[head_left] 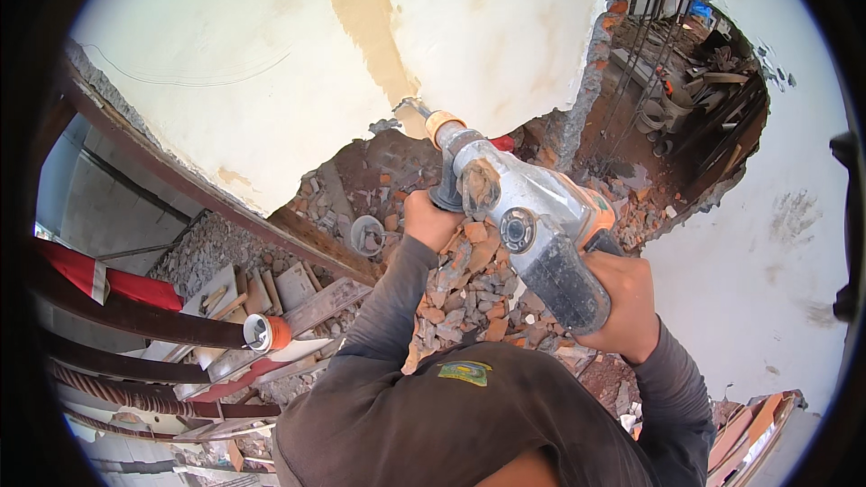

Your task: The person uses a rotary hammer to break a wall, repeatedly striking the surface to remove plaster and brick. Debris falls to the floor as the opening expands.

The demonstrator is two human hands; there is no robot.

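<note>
A grey and orange demolition hammer [532, 189], dusty and scuffed, slants up and to the left in front of me. My left hand [431, 221] is wrapped round its dark side handle near the front. At the back end, my right hand [624, 300] grips the rear handle, with part of the fingers hidden behind the tool body. The hammer's tip meets the lower broken edge of a white plastered wall [487, 27], where a tan strip of bare render runs down. How deep the bit sits cannot be seen.
Broken brick and concrete rubble [474, 280] lies below the hammer. A white bucket [367, 235] stands among it; an orange bucket [279, 332] sits by planks [329, 302] at left. At upper right, a jagged hole shows exposed rebar [645, 45]. Dark beams [135, 307] cross the left side.
</note>
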